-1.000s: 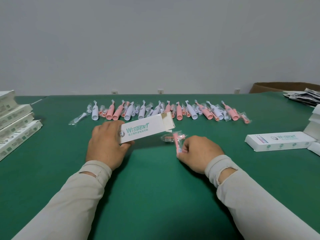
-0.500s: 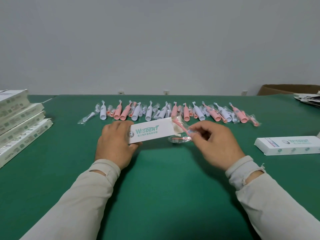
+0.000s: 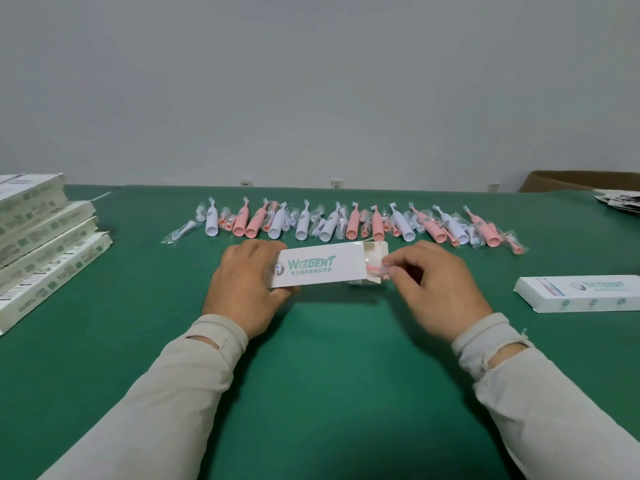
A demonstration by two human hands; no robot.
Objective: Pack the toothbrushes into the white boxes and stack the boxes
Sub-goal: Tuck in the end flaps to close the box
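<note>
left hand: gripped white box by its left end, centre of table
right hand: pinched wrapped pink brush head at box's open right mouth
tip: keep box level, feed straight, clear the flaps

Open green table between and below both sleeves. Blocked ahead by a row of toothbrushes, left by stacked white boxes, right by 1 flat box.

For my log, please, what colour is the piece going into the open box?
Pink brush head, head view.
</note>
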